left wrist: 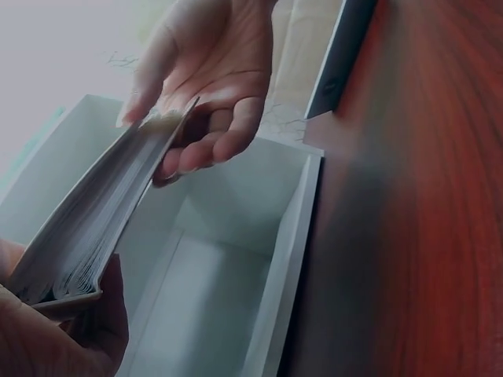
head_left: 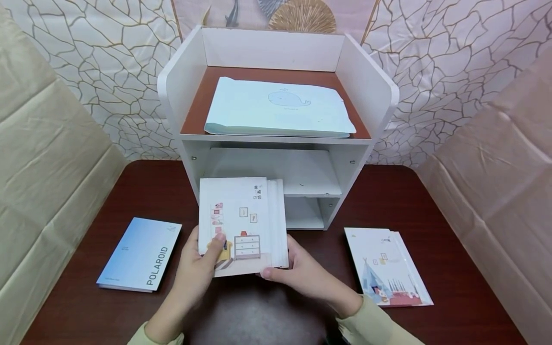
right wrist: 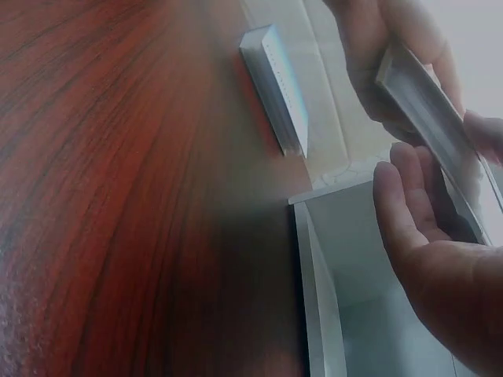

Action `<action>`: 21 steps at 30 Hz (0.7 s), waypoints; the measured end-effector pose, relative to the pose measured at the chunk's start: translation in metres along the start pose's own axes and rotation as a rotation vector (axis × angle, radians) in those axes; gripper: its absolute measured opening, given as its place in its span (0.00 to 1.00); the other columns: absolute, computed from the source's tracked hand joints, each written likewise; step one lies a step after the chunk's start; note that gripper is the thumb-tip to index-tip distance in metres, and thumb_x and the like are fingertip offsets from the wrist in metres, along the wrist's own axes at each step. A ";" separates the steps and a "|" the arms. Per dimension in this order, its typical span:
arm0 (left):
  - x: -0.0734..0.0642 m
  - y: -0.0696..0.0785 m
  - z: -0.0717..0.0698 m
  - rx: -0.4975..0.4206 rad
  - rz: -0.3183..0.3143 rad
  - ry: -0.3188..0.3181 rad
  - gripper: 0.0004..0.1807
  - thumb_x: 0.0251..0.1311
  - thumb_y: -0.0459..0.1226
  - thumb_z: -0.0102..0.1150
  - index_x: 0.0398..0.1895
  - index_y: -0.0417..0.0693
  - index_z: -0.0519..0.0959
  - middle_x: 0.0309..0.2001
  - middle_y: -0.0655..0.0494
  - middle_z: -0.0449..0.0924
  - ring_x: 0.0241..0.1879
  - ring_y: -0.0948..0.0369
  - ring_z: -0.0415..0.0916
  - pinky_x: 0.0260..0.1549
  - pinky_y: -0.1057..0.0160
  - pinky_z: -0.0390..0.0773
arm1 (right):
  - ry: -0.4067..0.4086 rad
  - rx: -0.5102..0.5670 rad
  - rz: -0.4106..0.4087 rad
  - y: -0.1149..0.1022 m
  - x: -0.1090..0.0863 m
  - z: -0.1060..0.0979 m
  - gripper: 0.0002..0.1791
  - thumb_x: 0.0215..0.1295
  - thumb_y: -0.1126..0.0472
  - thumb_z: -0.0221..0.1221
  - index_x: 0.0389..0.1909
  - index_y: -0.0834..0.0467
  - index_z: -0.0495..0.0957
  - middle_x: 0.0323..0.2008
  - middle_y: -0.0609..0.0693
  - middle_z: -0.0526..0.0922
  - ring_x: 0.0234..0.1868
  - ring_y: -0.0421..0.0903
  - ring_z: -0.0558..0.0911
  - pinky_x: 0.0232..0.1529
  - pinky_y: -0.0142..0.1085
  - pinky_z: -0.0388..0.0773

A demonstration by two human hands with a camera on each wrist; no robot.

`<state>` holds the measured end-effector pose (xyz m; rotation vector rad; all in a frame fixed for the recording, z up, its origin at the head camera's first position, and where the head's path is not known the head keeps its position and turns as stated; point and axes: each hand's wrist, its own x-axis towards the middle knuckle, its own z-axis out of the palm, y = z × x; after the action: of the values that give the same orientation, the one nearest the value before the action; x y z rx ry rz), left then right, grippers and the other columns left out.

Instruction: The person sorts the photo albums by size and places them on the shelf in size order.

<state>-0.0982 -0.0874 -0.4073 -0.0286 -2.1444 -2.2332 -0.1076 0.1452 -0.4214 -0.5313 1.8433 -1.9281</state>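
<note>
Both hands hold a white photo album (head_left: 235,225) in front of the shelf unit, its cover printed with a dresser, a yellow armchair and small picture frames. My left hand (head_left: 196,263) grips its lower left side, thumb flat on the cover and fingers behind. At the lower right corner, my right hand (head_left: 306,273) pinches it with the thumb in front. In the left wrist view, the leaves of the album (left wrist: 94,212) show between its two hard covers. The right wrist view has the right hand's curved fingers (right wrist: 413,188) along the album's side.
A white shelf unit (head_left: 276,139) stands behind the hands, with a pale folded sheet bearing a whale drawing (head_left: 280,108) on its brown top. A blue POLAROID album (head_left: 140,254) lies left on the dark red table (head_left: 142,191). Another white illustrated album (head_left: 385,268) lies right.
</note>
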 end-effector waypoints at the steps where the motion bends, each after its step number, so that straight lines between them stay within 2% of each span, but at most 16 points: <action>1: 0.000 0.001 -0.001 -0.008 -0.002 -0.005 0.22 0.70 0.42 0.52 0.63 0.47 0.63 0.46 0.45 0.81 0.38 0.54 0.83 0.33 0.60 0.82 | -0.004 0.011 -0.008 0.000 0.000 0.000 0.38 0.61 0.70 0.64 0.69 0.56 0.55 0.53 0.59 0.80 0.48 0.54 0.82 0.47 0.39 0.79; 8: 0.000 0.011 -0.006 -0.079 -0.015 -0.097 0.24 0.68 0.33 0.55 0.65 0.46 0.65 0.51 0.44 0.79 0.41 0.55 0.81 0.37 0.59 0.82 | 0.032 0.080 -0.066 0.001 0.001 0.004 0.33 0.63 0.72 0.60 0.66 0.64 0.56 0.51 0.66 0.79 0.45 0.59 0.83 0.46 0.46 0.80; 14: 0.003 0.017 -0.011 -0.115 0.011 -0.161 0.26 0.67 0.30 0.53 0.67 0.43 0.64 0.53 0.42 0.77 0.42 0.55 0.81 0.40 0.61 0.81 | 0.078 0.149 -0.091 -0.004 0.001 0.010 0.33 0.65 0.72 0.59 0.67 0.65 0.55 0.54 0.68 0.75 0.47 0.62 0.81 0.47 0.51 0.78; 18: 0.005 0.020 -0.014 -0.104 0.022 -0.207 0.26 0.67 0.30 0.53 0.68 0.42 0.63 0.54 0.42 0.77 0.44 0.55 0.80 0.41 0.61 0.80 | 0.109 0.148 -0.099 -0.006 0.001 0.013 0.32 0.66 0.72 0.58 0.67 0.65 0.55 0.54 0.68 0.75 0.46 0.59 0.82 0.47 0.50 0.79; 21: 0.006 0.022 -0.017 -0.061 0.030 -0.243 0.27 0.67 0.30 0.54 0.68 0.44 0.62 0.54 0.43 0.77 0.46 0.54 0.79 0.44 0.62 0.79 | 0.131 0.145 -0.098 -0.009 0.001 0.014 0.32 0.66 0.71 0.58 0.66 0.65 0.55 0.52 0.67 0.76 0.45 0.58 0.83 0.47 0.49 0.79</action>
<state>-0.1032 -0.1049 -0.3857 -0.3486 -2.1675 -2.3873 -0.1013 0.1327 -0.4119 -0.4665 1.7658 -2.1892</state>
